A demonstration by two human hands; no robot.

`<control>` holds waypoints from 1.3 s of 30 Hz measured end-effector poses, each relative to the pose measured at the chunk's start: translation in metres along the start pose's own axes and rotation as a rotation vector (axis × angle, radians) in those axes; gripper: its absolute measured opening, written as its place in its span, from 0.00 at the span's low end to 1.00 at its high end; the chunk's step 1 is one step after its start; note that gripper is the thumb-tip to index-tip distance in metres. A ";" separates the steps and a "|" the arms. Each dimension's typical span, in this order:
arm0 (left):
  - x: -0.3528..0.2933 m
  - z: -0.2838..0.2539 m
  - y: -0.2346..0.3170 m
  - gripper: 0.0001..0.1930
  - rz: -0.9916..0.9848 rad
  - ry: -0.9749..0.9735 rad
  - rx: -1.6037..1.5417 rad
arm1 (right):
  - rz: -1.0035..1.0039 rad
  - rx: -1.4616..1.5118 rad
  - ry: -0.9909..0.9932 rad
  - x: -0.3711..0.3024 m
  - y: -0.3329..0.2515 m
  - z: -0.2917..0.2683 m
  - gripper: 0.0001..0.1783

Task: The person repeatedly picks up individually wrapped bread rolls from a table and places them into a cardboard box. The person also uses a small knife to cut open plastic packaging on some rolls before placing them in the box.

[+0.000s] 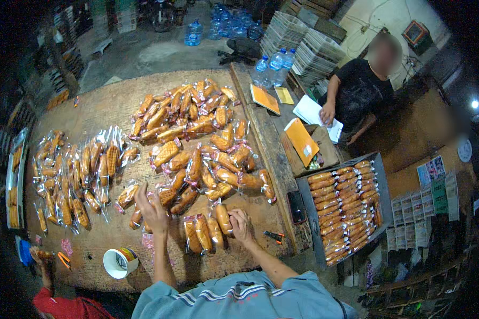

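Observation:
My left hand (153, 210) reaches over the table with its fingers apart, among loose bread rolls in clear wrappers. A wrapped roll (126, 196) lies just beyond its fingertips, and another (136, 218) is partly hidden beside it. With curled fingers, my right hand (241, 227) grips the side of a wrapped bread roll (223, 219). That roll is the rightmost of a short row standing side by side, with a neighbouring roll (203, 233) to its left. Beyond both hands spreads a loose heap of wrapped rolls (189, 119).
More wrapped rolls (64, 181) cover the table's left side. A white tub (120, 263), orange-handled cutters (274, 236) and a phone (297, 206) lie near. A crate (384, 204) of stacked rolls stands right. One person (364, 85) handles papers; a red-sleeved person (64, 305) is at lower left.

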State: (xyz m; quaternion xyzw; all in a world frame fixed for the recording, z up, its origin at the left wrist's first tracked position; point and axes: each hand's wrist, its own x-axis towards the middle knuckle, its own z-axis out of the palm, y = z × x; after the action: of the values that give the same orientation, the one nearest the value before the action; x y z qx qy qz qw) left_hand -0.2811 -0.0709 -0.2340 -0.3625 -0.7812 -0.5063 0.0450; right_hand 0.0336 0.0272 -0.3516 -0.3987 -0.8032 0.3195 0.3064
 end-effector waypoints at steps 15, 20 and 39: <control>0.322 0.166 -0.137 0.40 -0.098 -0.239 -0.030 | 0.039 -0.109 -0.081 0.001 -0.009 -0.004 0.32; 0.393 0.220 -0.207 0.46 -0.208 -0.423 0.318 | 0.027 -0.075 -0.082 0.005 -0.009 -0.007 0.34; 0.273 0.136 -0.158 0.34 0.424 -0.188 0.281 | 0.003 -0.145 -0.040 0.003 -0.012 -0.014 0.26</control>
State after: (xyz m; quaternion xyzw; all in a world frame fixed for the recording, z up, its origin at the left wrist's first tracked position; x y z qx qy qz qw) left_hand -0.5375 0.1478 -0.3008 -0.5537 -0.7512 -0.3363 0.1270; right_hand 0.0371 0.0276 -0.3333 -0.4147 -0.8294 0.2689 0.2603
